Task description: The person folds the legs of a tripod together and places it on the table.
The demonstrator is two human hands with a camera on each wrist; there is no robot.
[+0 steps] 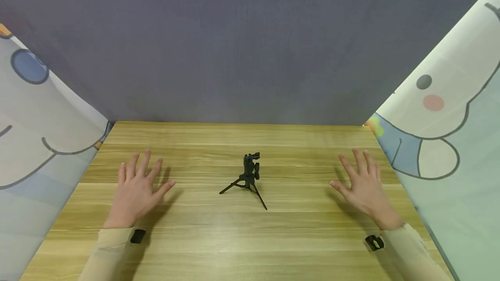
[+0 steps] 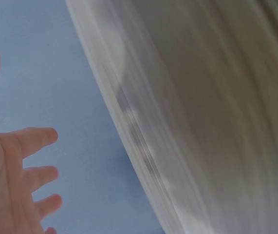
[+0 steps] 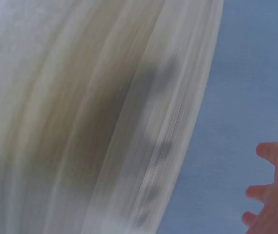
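Observation:
A small black tripod point(image 1: 248, 172) stands upright on the wooden table point(image 1: 218, 237), its thin legs spread and a clamp-like head on top. Left of it, my left hand point(image 1: 136, 192) is held over the table with fingers spread and nothing in it. My right hand point(image 1: 363, 187) mirrors this on the other side, fingers also apart and holding nothing. Both hands are well apart from the tripod. In the left wrist view the left hand point(image 2: 7, 180) shows its palm side and fingers; the right wrist view catches part of the right hand point(image 3: 277, 180) at its edge.
A dark grey panel point(image 1: 242, 47) rises behind the table's back edge. Cartoon-printed cloth hangs at the left point(image 1: 43, 112) and at the right point(image 1: 449, 142). A small black device sits at the left cuff point(image 1: 137, 236) and another at the right cuff point(image 1: 375, 242).

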